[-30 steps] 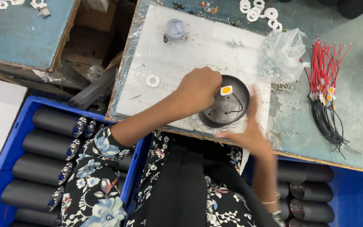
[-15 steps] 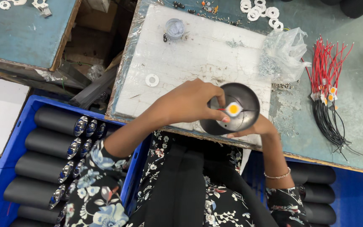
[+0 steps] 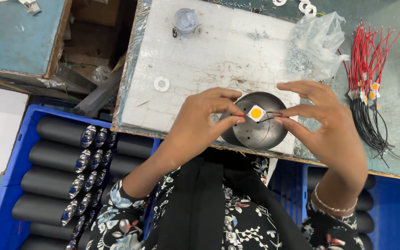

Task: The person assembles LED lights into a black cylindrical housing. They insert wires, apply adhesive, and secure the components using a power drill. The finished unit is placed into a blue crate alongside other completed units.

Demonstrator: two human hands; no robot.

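Left hand: the left hand (image 3: 200, 122) pinches the red wire (image 3: 240, 115), fingers nearly closed on it.
Right hand: the right hand (image 3: 322, 118) nips the black wire (image 3: 270, 116) between thumb and forefinger, other fingers spread.
Chip: the small square light chip (image 3: 256, 113) hangs between both hands, just above the round metal dish (image 3: 255, 132).
Risk: pull too hard and a thin wire could tear off its joint.
Risk: loosen one pinch and the chip likely drops crooked into the dish.
Nearby: a bundle of wires (image 3: 371, 88) lies to the right, well apart.

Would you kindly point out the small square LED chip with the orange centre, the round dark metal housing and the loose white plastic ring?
small square LED chip with orange centre (image 3: 256, 113), head view, orange centre.
round dark metal housing (image 3: 251, 134), head view, inner floor.
loose white plastic ring (image 3: 161, 84), head view, rim.
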